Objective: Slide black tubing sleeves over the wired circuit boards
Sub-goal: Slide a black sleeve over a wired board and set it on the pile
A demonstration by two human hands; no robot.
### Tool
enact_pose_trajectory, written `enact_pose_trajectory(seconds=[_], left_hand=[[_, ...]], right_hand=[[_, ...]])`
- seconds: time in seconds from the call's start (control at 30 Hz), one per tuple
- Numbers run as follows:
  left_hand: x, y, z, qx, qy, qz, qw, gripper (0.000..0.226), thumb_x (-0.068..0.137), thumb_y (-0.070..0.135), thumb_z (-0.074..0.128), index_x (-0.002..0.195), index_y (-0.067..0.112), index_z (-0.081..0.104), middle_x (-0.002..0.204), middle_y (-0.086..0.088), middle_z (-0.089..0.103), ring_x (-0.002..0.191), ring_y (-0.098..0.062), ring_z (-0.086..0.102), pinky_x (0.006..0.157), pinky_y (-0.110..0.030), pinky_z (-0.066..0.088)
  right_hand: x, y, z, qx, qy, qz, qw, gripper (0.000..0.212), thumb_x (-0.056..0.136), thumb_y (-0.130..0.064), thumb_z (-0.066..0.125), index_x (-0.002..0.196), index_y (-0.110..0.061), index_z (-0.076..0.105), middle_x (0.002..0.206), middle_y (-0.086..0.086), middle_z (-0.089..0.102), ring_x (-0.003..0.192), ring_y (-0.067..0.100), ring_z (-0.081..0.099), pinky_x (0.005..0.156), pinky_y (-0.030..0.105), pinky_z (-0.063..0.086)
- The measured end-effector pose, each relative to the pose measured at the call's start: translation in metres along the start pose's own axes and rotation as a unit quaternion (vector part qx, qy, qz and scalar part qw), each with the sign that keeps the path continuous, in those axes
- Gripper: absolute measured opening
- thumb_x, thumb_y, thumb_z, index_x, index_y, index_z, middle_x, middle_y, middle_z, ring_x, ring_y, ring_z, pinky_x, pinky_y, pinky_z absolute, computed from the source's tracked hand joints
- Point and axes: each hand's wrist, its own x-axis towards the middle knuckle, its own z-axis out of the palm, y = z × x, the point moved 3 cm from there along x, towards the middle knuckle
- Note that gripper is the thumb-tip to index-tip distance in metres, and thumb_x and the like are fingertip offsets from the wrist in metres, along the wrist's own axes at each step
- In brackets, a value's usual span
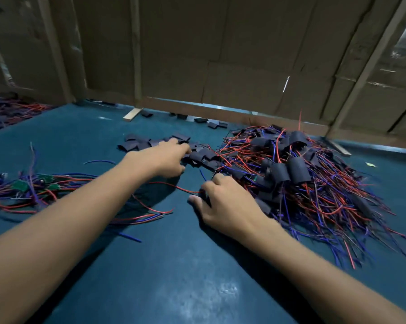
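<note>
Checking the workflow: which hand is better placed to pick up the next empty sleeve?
Left. The left hand already reaches the loose sleeves, fingertips at them. The right hand lies nearer, by the finished pile, at a red wire.

Table top (150, 265) under my arms: smooth teal, dull sheen near me. Sleeves (150, 142) on it: matt black, soft, flattened tubing. Wires (325, 206) right of them: glossy red and blue plastic. Wall (220, 54) behind table: rough brown cardboard, bare wood battens.

Black sleeves (155, 142), red and blue wires (318, 202), green boards (22, 185), teal table (150, 265).
</note>
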Motion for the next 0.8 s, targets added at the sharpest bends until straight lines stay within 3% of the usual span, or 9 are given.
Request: enact_pose_trajectory(seconds=[0.13,0.27,0.3,0.4,0.5,0.57,0.63,0.73,0.8], left_hand=[[-0.003,-0.003,0.021,0.038,0.051,-0.001,0.998,0.050,0.103,0.046,0.044,0.149,0.028,0.034,0.143,-0.013,0.043,0.128,-0.039,0.042,0.102,-0.052,0.040],[-0.012,-0.003,0.033,0.066,0.129,0.008,0.989,0.052,0.104,0.041,0.042,0.152,0.025,0.028,0.137,-0.013,0.048,0.120,-0.039,0.048,0.096,-0.051,0.043],[-0.012,-0.004,0.033,0.054,0.136,0.005,0.989,0.055,0.103,0.040,0.043,0.153,0.024,0.027,0.138,-0.014,0.048,0.121,-0.039,0.049,0.096,-0.051,0.044],[-0.016,-0.003,0.029,0.017,0.140,0.006,0.990,0.055,0.103,0.040,0.044,0.153,0.021,0.028,0.139,-0.013,0.052,0.122,-0.038,0.050,0.097,-0.049,0.044],[-0.025,-0.002,0.022,-0.042,0.182,0.029,0.982,0.043,0.103,0.038,0.045,0.144,0.022,0.044,0.122,-0.009,0.067,0.112,-0.036,0.060,0.088,-0.048,0.051],[-0.028,-0.004,0.018,-0.059,0.212,0.043,0.974,0.030,0.104,0.037,0.044,0.123,0.021,0.060,0.110,-0.008,0.071,0.103,-0.034,0.063,0.081,-0.045,0.053],[-0.028,-0.004,0.019,-0.054,0.230,0.050,0.970,0.027,0.104,0.035,0.045,0.113,0.018,0.064,0.106,-0.007,0.071,0.101,-0.033,0.063,0.079,-0.044,0.053],[-0.021,-0.009,0.023,-0.112,0.234,0.041,0.965,0.035,0.101,0.028,0.054,0.133,0.015,0.057,0.123,-0.012,0.062,0.114,-0.033,0.057,0.095,-0.046,0.048],[-0.012,-0.011,0.027,-0.092,0.199,0.016,0.975,0.050,0.101,0.033,0.055,0.147,0.015,0.045,0.137,-0.013,0.048,0.122,-0.038,0.046,0.103,-0.050,0.042]], right_hand=[[-0.006,0.017,0.002,0.083,0.066,-0.082,0.991,0.026,0.100,-0.029,0.053,0.108,-0.010,0.069,0.106,0.010,0.063,0.107,0.030,0.058,0.094,0.040,0.045],[-0.018,0.028,-0.009,0.313,0.168,-0.006,0.935,0.024,0.086,-0.003,0.067,0.108,-0.008,0.075,0.091,0.004,0.072,0.082,0.022,0.067,0.081,0.029,0.053],[-0.017,0.031,-0.011,0.400,0.154,0.031,0.903,0.026,0.087,0.002,0.063,0.107,-0.009,0.075,0.086,0.002,0.072,0.077,0.022,0.068,0.075,0.031,0.055],[-0.011,0.035,-0.015,0.647,0.064,0.111,0.752,0.027,0.092,0.014,0.052,0.105,-0.001,0.070,0.078,0.010,0.066,0.065,0.022,0.068,0.056,0.033,0.057],[-0.010,0.039,-0.017,0.718,0.010,0.160,0.678,0.020,0.096,0.009,0.052,0.114,0.010,0.062,0.084,0.018,0.058,0.061,0.026,0.068,0.054,0.034,0.060],[-0.011,0.041,-0.018,0.742,-0.028,0.179,0.645,0.020,0.097,0.006,0.055,0.115,0.013,0.061,0.091,0.018,0.057,0.064,0.030,0.070,0.055,0.035,0.060],[-0.013,0.044,-0.020,0.753,-0.080,0.180,0.628,0.023,0.095,0.006,0.058,0.116,0.015,0.060,0.095,0.019,0.060,0.072,0.032,0.073,0.061,0.034,0.062],[-0.019,0.047,-0.021,0.744,-0.174,0.165,0.624,0.025,0.091,0.010,0.058,0.115,0.019,0.059,0.088,0.023,0.064,0.081,0.035,0.074,0.071,0.036,0.063],[-0.022,0.048,-0.021,0.714,-0.212,0.150,0.650,0.020,0.093,0.010,0.056,0.111,0.016,0.063,0.082,0.023,0.065,0.081,0.034,0.074,0.074,0.037,0.063]])
